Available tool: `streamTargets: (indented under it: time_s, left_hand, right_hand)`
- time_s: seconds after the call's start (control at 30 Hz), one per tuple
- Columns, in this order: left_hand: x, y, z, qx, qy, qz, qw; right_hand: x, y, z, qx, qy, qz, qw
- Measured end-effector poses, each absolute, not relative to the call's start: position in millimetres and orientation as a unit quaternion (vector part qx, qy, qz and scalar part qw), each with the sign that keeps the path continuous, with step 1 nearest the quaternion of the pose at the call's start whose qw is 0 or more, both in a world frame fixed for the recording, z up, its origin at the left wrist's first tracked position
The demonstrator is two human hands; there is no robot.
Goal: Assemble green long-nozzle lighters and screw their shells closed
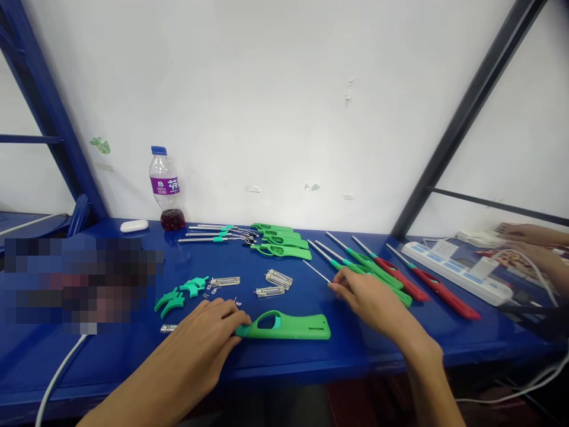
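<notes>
Nearest the head camera, the left hand (207, 332) lies low over the worktop (355, 350), fingers closed around the neck of a green lighter (296, 327), whose body extends rightward toward the other hand and whose metal tip shows beyond the knuckles. Opposite it, the right hand (364, 296) has thumb and fingertips pinched together on the near end of a thin rod (316, 271) that points away and to the left. Between the hands and a little farther off are clear tanks (269, 292); just beyond the left hand are teal triggers (172, 306). Farther past both hands, metal tubes (202, 239) lie beside green handles (296, 252), with a bottle (165, 196) standing behind and to their left. Just beyond the right hand lie assembled green lighters (386, 276), then red lighters (453, 300) and a white power strip (457, 273) to its right.
</notes>
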State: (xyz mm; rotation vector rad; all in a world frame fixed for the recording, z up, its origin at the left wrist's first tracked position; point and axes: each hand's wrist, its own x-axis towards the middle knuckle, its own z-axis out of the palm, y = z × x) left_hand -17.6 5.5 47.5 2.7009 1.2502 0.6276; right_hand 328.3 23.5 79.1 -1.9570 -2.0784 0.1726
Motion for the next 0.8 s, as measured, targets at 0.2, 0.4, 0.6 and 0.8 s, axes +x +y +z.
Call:
streamTargets:
  time_s: [0.2,0.4,0.6,0.8]
  left_hand:
    - [-32,15,56,0.87,0.429,0.243,0.014]
    - [-47,44,60,0.856,0.482,0.185,0.029]
    - [-34,57,59,0.874,0.446,0.176,0.074]
    - [-27,67,60,0.881,0.436,0.161,0.082]
  right_hand:
    - [317,5,105,-0.633,-0.732,0.079,0.238]
    - [299,-8,122,-0.615,-0.716,0.073,0.322]
    - [291,-10,126,-0.606,-0.711,0.054,0.352]
    - [289,-10,126,-0.602,-0.713,0.05,0.355]
